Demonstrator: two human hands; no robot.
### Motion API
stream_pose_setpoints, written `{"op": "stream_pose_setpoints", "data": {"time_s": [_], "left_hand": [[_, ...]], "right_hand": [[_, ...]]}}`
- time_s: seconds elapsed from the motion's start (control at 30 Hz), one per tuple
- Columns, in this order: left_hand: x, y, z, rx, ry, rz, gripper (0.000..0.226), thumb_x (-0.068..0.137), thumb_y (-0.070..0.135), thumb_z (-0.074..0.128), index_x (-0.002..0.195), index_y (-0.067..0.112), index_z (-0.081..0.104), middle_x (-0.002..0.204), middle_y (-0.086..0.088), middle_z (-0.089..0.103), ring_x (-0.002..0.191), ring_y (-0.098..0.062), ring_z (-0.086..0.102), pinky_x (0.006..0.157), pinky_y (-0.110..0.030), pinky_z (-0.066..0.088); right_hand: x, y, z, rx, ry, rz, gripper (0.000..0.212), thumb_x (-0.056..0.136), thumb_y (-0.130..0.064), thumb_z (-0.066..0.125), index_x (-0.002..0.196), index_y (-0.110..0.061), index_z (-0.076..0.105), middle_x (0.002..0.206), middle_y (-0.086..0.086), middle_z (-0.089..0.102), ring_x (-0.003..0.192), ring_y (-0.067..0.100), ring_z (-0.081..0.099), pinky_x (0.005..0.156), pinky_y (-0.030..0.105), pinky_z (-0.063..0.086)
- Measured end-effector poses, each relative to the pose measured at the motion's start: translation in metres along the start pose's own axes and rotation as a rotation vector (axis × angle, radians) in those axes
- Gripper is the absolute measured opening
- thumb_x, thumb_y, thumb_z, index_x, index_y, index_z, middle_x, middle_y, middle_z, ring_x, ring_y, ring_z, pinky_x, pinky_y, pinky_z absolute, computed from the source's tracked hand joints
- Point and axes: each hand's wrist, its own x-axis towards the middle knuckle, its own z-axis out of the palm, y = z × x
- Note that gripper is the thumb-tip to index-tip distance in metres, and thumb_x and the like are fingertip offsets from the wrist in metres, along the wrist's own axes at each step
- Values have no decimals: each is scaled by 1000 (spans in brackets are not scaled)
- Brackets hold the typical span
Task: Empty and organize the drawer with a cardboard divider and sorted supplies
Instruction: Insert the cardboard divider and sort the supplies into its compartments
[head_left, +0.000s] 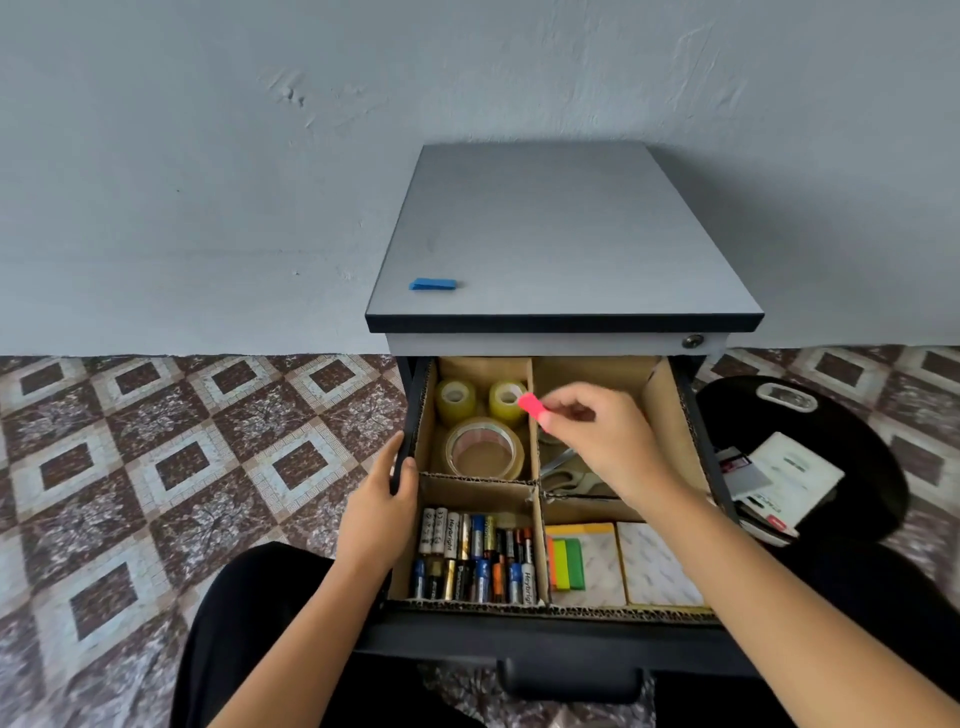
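Head view: a small pink block (531, 405), pinched at one end between thumb and fingertips of the right hand (597, 436), hangs over the cardboard divider (535, 467) between the two far compartments of the drawer (519, 636), tape rolls (483, 452) to its left, scissors (563, 475) to its right. It looks light and stiff, easily held by its short sides. The left hand (376, 514) grips the drawer's left edge, fingers curled over it.

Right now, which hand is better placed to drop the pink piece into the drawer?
The right hand: it pinches the pink piece over the drawer; the left hand grips its side.
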Motion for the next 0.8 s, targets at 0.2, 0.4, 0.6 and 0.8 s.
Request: {"op": "stream_pose_setpoints", "data": {"time_s": [0.2, 0.4, 0.6, 0.8], "left_hand": [[2, -2, 0, 20, 11, -9, 45, 99, 41, 33, 144, 38, 29, 93, -1, 65, 47, -13, 50, 44, -24, 35], [-2, 2, 0, 29, 26, -13, 44, 100, 39, 33, 144, 37, 30, 75, 10, 57, 52, -18, 55, 46, -26, 38], [-4, 4, 0, 12, 37, -16, 45, 100, 39, 34, 144, 36, 31, 83, 7, 58, 55, -16, 55, 51, -27, 40], [-5, 5, 0, 19, 42, -10, 44, 100, 39, 33, 144, 36, 30, 88, 11, 53, 60, -17, 58, 53, -26, 42]], "right_hand": [[-55, 47, -18, -127, -26, 242, 10, 82, -13, 67, 78, -22, 67, 70, -12, 65, 71, 2, 60, 62, 16, 43], [-72, 70, -5, -345, -158, 348, 29, 89, -19, 59, 80, 7, 68, 75, 17, 68, 78, 29, 64, 67, 30, 45], [-70, 75, 14, -432, -185, 385, 43, 95, -33, 52, 62, -9, 68, 58, 7, 59, 57, 18, 52, 52, 24, 36], [-71, 70, 16, -464, -177, 398, 40, 95, -29, 52, 62, -13, 67, 61, 0, 59, 52, 6, 49, 45, 16, 27]]}}
